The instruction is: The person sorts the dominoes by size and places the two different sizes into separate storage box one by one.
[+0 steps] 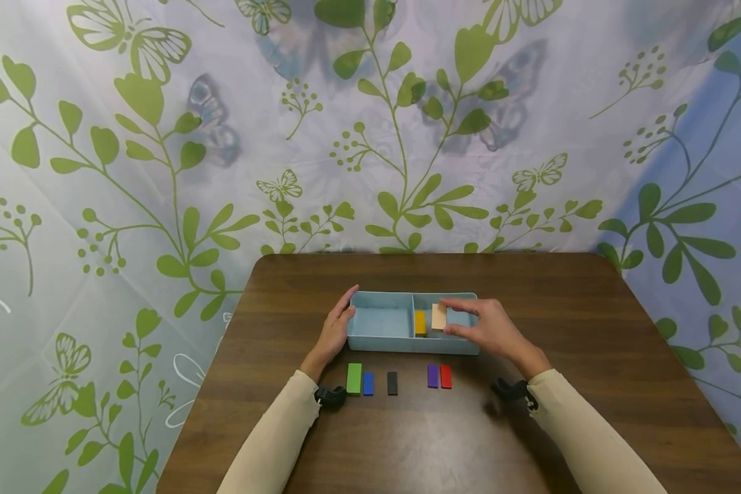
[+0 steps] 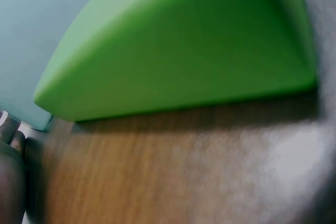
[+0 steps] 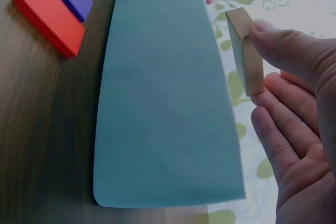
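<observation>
A light blue two-compartment box (image 1: 383, 344) sits on the table. My left hand (image 1: 333, 331) lies along its left end, fingers extended against the wall and thumb at the rim. Over the right compartment, my right hand (image 1: 490, 329) pinches a pale wooden block (image 1: 438, 317) between thumb and fingertips. The right wrist view shows that wooden block (image 3: 248, 51) held upright, higher than the box's wall. Inside the right compartment, a yellow block (image 1: 420, 322) stands against the divider. The left compartment holds nothing.
In front of the box, a green block (image 1: 354, 379), a blue block (image 1: 368, 383), a black block (image 1: 392, 383), a purple block (image 1: 432, 376) and a red block (image 1: 446, 376) lie in a row on the wooden table (image 1: 401, 446). A leaf-patterned cloth (image 1: 346, 137) hangs behind.
</observation>
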Demonstrator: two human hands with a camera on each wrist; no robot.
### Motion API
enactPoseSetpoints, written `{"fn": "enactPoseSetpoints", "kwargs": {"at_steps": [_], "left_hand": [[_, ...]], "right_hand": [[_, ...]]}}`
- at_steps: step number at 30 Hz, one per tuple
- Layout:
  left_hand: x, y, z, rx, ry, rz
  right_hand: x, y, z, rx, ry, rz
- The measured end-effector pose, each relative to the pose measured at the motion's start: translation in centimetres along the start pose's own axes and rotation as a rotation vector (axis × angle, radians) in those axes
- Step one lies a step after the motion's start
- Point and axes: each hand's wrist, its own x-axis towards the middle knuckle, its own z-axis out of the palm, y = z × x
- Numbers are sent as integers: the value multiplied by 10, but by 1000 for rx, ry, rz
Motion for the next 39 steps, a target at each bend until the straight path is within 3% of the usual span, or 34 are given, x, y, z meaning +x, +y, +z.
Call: {"fn": "enactPoseSetpoints", "kwargs": {"at_steps": [6, 7, 12, 33, 39], "left_hand": [[10, -30, -3, 77, 22, 39], [9, -23, -1, 77, 25, 36], [8, -21, 1, 64, 31, 23], [5, -21, 0, 56, 25, 20], [6, -24, 0, 98, 22, 61]], "right_hand": [[11, 8, 1, -15, -39, -3], [13, 9, 2, -16, -46, -6], [18, 13, 4, -15, -93, 2], [37, 21, 19, -126, -234, 16], [42, 21, 22, -188, -266, 32]]}}
